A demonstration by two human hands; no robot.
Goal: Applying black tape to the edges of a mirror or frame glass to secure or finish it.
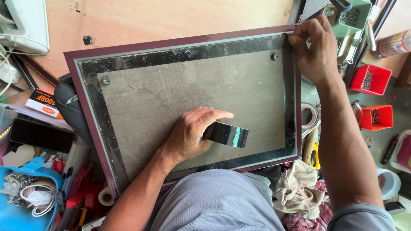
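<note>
Large maroon-rimmed picture frame with grey backing board point(171, 98) lies face-down across lap, long axis left-right. Left hand point(188, 137) rests on board near middle, fingers curled around roll of black glossy tape point(229, 134) — roll just right of palm. Right hand point(314, 47) at far right corner, fingertips pinched on taped edge — nearer that corner. Red plastic bins of screws point(371, 79) on bench beyond.
</note>
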